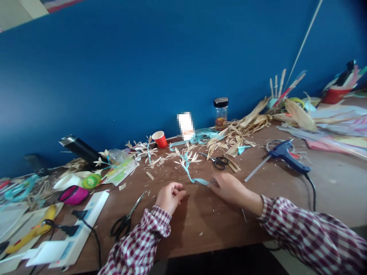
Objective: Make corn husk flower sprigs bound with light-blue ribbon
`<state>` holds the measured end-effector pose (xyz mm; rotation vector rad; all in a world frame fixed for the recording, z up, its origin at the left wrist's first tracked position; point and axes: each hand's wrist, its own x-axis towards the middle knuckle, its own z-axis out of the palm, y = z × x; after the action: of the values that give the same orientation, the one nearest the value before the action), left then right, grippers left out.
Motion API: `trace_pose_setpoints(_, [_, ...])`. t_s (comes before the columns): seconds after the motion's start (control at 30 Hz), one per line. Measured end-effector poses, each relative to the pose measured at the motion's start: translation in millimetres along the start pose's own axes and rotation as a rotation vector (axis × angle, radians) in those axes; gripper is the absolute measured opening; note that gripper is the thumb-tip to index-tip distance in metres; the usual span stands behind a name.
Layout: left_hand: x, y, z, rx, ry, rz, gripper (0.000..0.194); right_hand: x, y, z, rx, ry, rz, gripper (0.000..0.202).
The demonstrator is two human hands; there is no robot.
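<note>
My right hand pinches the end of a light blue paper strip just above the brown table. From there the strip runs left to the blue-wrapped stem of a corn husk flower, whose pale, pointed petals spread out at the middle of the table. My left hand is a short way to the left, apart from the strip, with thumb and fingertips drawn together. Whatever they may hold is too small to make out. Black-handled scissors lie beside my left forearm.
A blue glue gun lies right of my right hand. Another pair of scissors rests beyond it. Dried husks, a lidded jar and a red paper cup line the blue wall. A white power strip with cables is at left.
</note>
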<state>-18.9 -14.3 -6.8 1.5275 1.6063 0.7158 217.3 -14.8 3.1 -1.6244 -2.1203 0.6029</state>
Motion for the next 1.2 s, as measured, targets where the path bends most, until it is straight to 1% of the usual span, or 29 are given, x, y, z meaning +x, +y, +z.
trace_pose_setpoints(0.07, [-3,1,-3.2,0.127,0.051,0.149,0.017,-1,2,-6,-0.096,-0.014,-0.005,0.015])
trace_pose_setpoints(0.2, [-4,7,0.5,0.395,0.156,0.432,0.016,-1,5,-15,-0.141,-0.010,0.005,0.017])
trace_pose_setpoints(0.27, [0,9,5.2,0.524,0.202,0.540,0.018,-1,5,-18,-0.148,-0.003,0.016,0.016])
trace_pose_setpoints(0.33, [4,8,9.2,0.609,0.207,0.600,0.019,-4,4,-20,-0.149,-0.006,0.017,0.020])
trace_pose_setpoints(0.4, [8,6,11.7,0.655,0.183,0.621,0.018,-8,4,-23,-0.138,-0.012,-0.004,0.023])
trace_pose_setpoints(0.53, [8,1,13.6,0.723,0.169,0.621,0.018,-19,13,-34,-0.105,-0.006,-0.043,0.018])
trace_pose_setpoints(0.7, [4,4,19.3,0.761,0.128,0.690,0.021,-30,28,-45,-0.071,-0.014,-0.039,0.018])
trace_pose_setpoints(0.8, [5,7,24.2,0.788,0.100,0.707,0.022,-35,28,-44,-0.075,-0.018,-0.034,0.017])
trace_pose_setpoints(0.9, [6,9,26.2,0.846,0.066,0.718,0.023,-40,21,-43,-0.050,-0.027,-0.030,0.017])
trace_pose_setpoints(0.97, [4,10,24.2,0.888,0.047,0.730,0.025,-45,16,-45,-0.025,-0.029,-0.035,0.016])
trace_pose_setpoints(1.07, [-3,9,15.8,0.941,0.028,0.751,0.026,-51,9,-49,0.001,-0.024,-0.053,0.014])
trace_pose_setpoints(1.2, [-17,0,1.1,0.969,0.002,0.761,0.028,-58,2,-50,0.040,-0.040,-0.081,0.014])
